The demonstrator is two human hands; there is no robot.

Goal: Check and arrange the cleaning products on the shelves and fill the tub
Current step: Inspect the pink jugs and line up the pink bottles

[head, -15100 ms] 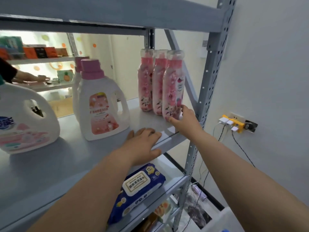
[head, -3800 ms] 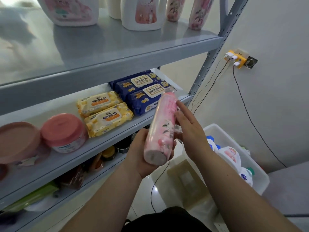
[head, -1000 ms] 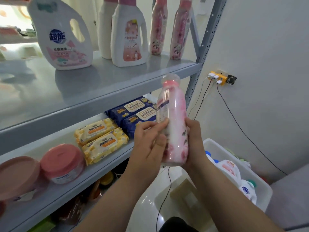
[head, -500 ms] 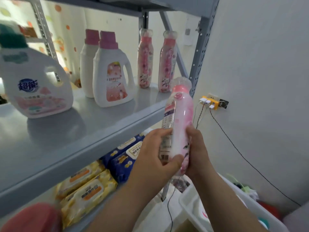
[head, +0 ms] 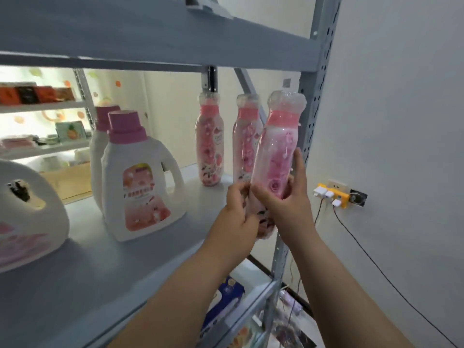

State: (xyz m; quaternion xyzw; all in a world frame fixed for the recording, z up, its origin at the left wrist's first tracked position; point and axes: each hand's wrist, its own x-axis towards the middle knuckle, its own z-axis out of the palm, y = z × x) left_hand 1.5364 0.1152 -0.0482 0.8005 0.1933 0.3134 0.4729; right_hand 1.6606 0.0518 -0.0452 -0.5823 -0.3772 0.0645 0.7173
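Lifted since a moment ago, the shrink-wrapped pink bottle [head: 276, 151] now sits right of centre just beside a matching bottle [head: 246, 146] on the grey shelf [head: 125, 259], with the right hand [head: 288, 207] curled round its lower body and the left hand [head: 236, 217] pinching near its base; it is probably light, stiff and film-slick, so grip low.

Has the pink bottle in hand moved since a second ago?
Yes, upward. A second ago the pink bottle reached only up to the grey shelf board; now its body is above that board, level with the two standing bottles.

Both hands [head: 288, 209] grip a pink bottle [head: 277, 156] over the grey shelf [head: 100, 267].
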